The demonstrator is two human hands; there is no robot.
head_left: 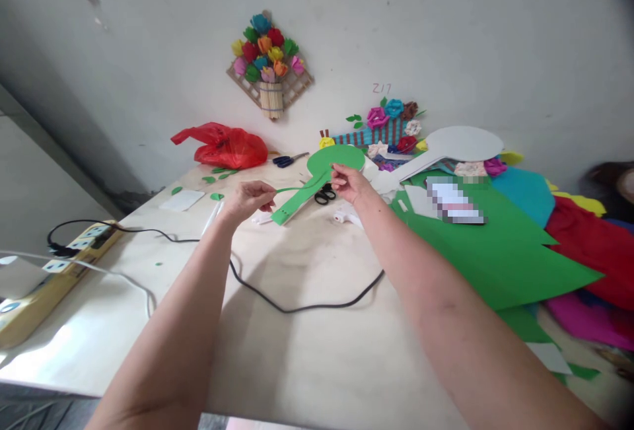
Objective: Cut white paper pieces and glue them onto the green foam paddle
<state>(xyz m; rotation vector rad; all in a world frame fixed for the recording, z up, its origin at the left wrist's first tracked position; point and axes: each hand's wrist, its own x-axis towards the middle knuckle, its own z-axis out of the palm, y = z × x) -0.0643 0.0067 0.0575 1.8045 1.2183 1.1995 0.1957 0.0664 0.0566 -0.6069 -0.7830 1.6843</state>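
A thin green strip (292,189) stretches between my hands, one end pinched in the fingers of my left hand (250,199). My right hand (347,182) pinches its other end. Right beneath the strip lies a green paddle-shaped piece (339,159), with a round head and a straight handle slanting toward me. Black-handled scissors (324,195) rest beside that handle, partly covered. Under my right wrist a white glue gun (347,216) is partly hidden. Several cut green leaves (216,197) and a white card (182,201) lie left of my left hand.
At the back are a red plastic bag (230,146) and dark blue scissors (290,160). A black cable (292,311) crosses the table from the power strip (82,251). Green sheets (475,258), a phone (453,202) and a white paddle shape (465,144) lie to the right.
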